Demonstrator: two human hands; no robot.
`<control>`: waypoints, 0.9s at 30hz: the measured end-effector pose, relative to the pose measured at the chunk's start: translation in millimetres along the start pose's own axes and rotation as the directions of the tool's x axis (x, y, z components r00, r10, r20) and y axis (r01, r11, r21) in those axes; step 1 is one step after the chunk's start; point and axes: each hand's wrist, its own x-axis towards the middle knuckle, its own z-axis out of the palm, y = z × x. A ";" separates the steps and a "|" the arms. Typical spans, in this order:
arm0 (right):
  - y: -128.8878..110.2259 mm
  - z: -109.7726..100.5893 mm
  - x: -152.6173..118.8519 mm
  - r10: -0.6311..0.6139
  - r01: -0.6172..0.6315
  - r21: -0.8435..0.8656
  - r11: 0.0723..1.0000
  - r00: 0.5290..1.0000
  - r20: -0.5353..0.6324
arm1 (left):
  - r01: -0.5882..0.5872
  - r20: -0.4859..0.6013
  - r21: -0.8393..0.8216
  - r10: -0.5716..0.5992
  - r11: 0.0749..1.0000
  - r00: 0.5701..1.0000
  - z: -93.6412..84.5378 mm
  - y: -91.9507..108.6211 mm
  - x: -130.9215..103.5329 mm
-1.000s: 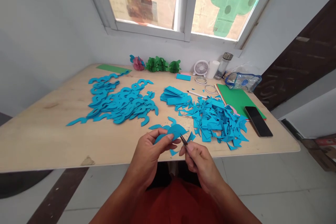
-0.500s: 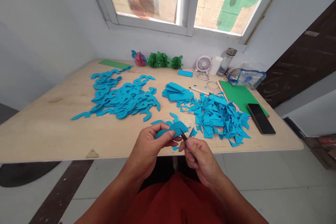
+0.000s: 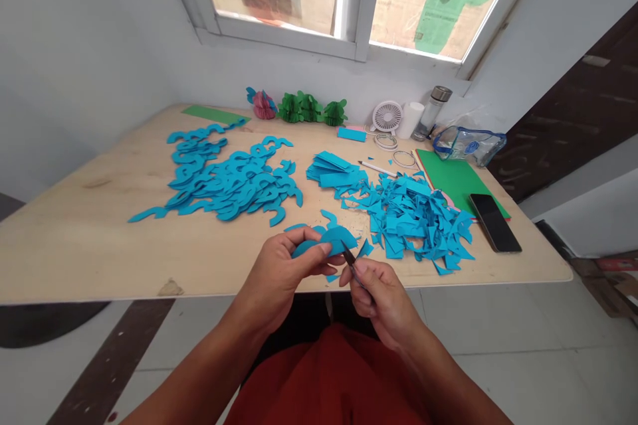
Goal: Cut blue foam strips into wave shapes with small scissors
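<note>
My left hand (image 3: 286,264) pinches a rounded piece of blue paper (image 3: 339,236) above the table's front edge. In my right hand (image 3: 376,289) is a small pair of scissors (image 3: 349,257), its dark blades at the paper's right side; my fingers hide the handles. Just behind my left hand lie a few blue cut pieces (image 3: 329,217). To the left spreads a large heap of curved blue paper shapes (image 3: 234,182). Right of my hands is a pile of jagged blue scraps (image 3: 413,219), with a stack of blue paper strips (image 3: 333,169) behind it.
A phone (image 3: 495,222) and green sheets (image 3: 456,179) lie at the right of the wooden table (image 3: 100,239). Along the back stand a small fan (image 3: 387,117), a bottle (image 3: 432,114), a clear pouch (image 3: 469,145) and green paper decorations (image 3: 306,107). A white pencil (image 3: 377,169) lies behind the scraps.
The view has shifted slightly, so the table items sit a little higher in the picture. Both hands keep their hold, with the scissors still at the blue paper.
</note>
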 end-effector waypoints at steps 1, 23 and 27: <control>0.1 -0.2 0.1 0.000 0.000 -0.001 1.000 1.000 0.000 | -0.001 -0.001 -0.005 0.001 1.000 1.000 -0.1 -0.1 0.0; 2.0 1.5 7.6 -0.011 0.011 0.005 1.000 1.000 -0.010 | 0.010 -0.016 -0.025 -0.010 1.000 1.000 -1.6 1.3 4.3; 1.8 0.9 9.3 -0.005 0.005 0.000 1.000 1.000 -0.012 | 0.018 -0.019 -0.028 -0.018 0.999 1.000 -1.5 0.9 5.0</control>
